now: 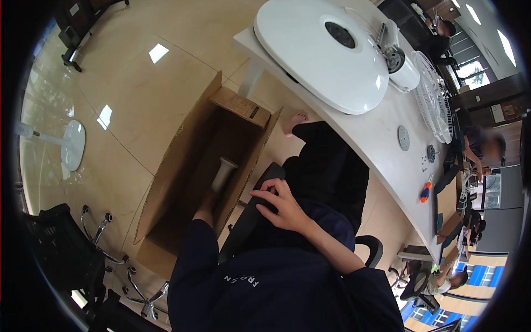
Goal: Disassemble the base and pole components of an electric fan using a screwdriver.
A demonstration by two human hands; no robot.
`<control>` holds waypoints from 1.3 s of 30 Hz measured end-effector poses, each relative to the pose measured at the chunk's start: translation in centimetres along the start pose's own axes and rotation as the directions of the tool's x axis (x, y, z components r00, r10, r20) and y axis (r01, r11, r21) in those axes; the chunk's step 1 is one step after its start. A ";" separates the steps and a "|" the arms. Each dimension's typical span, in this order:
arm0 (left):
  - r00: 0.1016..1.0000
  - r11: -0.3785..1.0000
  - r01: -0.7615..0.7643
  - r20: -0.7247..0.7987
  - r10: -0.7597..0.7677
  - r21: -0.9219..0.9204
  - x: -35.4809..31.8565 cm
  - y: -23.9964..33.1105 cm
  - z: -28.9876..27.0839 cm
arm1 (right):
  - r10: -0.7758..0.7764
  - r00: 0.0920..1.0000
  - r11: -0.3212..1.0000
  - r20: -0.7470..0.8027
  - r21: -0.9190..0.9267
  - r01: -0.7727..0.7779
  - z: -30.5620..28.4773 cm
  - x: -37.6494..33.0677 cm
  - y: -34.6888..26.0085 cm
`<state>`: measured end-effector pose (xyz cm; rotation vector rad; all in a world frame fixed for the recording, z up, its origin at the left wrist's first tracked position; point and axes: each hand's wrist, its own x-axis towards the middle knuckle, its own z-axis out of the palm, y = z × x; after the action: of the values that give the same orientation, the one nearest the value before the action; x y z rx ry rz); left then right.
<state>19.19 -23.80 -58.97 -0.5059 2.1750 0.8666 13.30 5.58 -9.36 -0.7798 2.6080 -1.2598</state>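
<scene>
A long open cardboard box [166,160] stands on the tiled floor to my left. My left hand [206,207] reaches down into it and grips the lower end of a pale tube with a flared top [225,170], which stands upright in the box; shadow partly hides the hand. My right hand [279,205] lies on the edge of the black chair part [249,221] beside my thigh, fingers spread and holding nothing. My dark blue sleeves fill the lower middle of the picture.
A white table [381,138] on my right carries a big white round fan base [315,50], a fan motor [398,61], a white grille [434,105], small discs [404,137] and an orange tool [425,192]. A standing round base [72,144] and chair casters [110,243] are on the left. Other people sit far right.
</scene>
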 end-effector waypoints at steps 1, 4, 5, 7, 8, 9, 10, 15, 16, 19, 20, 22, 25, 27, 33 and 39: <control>1.000 1.000 0.001 0.021 0.000 -0.013 0.8 0.6 -0.4 | 0.002 1.000 1.000 0.007 0.021 -0.002 0.0 0.2 0.0; 0.998 0.999 -0.001 0.064 0.004 -0.045 1.1 0.7 0.2 | 0.013 1.000 0.998 0.023 0.063 -0.014 0.4 0.7 0.5; 0.997 0.999 -0.003 0.073 0.007 -0.052 1.1 0.7 0.5 | 0.020 1.000 0.997 0.016 0.068 -0.021 0.7 0.8 0.3; 0.995 0.997 -0.033 0.092 0.038 -0.065 0.2 -1.3 1.4 | 0.005 0.997 0.997 0.080 0.082 -0.012 0.4 0.8 0.6; 0.994 0.997 -0.040 0.096 0.047 -0.070 0.2 -1.5 1.7 | 0.029 0.993 0.991 0.117 0.127 -0.044 0.6 0.8 0.7; 0.992 0.996 -0.058 0.106 0.065 -0.065 -0.7 -3.1 2.4 | 0.041 0.995 0.990 0.090 0.128 -0.052 0.3 0.9 1.2; 0.991 0.996 -0.066 0.112 0.072 -0.056 -1.0 -4.2 2.3 | 0.002 0.997 0.983 0.080 0.184 -0.017 0.3 1.0 1.6; 0.992 0.997 -0.068 0.107 0.072 -0.038 -1.3 -3.1 1.0 | -0.074 0.992 0.957 0.104 0.285 0.042 0.2 1.7 1.7; 0.993 0.997 -0.066 0.091 0.070 -0.043 -2.0 -3.5 -0.6 | -0.113 0.988 0.934 0.101 0.350 0.071 0.2 1.9 1.8; 0.998 0.996 -0.054 0.014 0.055 -0.072 -2.0 -3.1 -7.9 | -0.233 0.967 0.862 0.100 0.482 0.158 0.8 2.5 1.1; 0.989 0.989 -0.124 0.076 0.130 -0.083 -3.5 2.6 -7.4 | -0.144 0.977 0.872 0.155 0.486 0.051 0.1 1.7 3.1; 0.931 0.947 -0.288 -0.273 0.242 -0.143 -9.0 15.3 -14.6 | -0.062 0.965 0.862 0.257 0.501 -0.078 -2.0 0.1 4.1; 0.813 0.880 -0.438 -0.500 0.299 -0.186 -20.9 28.7 -23.9 | -0.172 0.958 0.817 0.228 0.576 0.010 -8.8 -1.8 1.4; 0.706 0.770 -0.586 -0.627 0.330 -0.254 -25.2 32.7 -26.8 | -0.171 0.977 0.823 0.127 0.564 0.070 -17.3 -3.3 -0.2; 0.332 0.394 -0.912 -0.764 0.553 -0.110 -34.3 48.6 -26.8 | 0.267 0.729 0.962 -0.630 0.137 -0.235 -37.0 -8.2 4.0; 0.121 0.226 -0.924 -0.327 0.937 0.307 -30.7 72.8 -27.0 | 0.462 0.750 0.818 -0.474 0.554 -0.154 -34.6 -11.3 8.3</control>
<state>-15.76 10.28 8.78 1.0493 2.8915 1.4458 7.96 39.49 5.40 0.2035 2.4456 -2.1747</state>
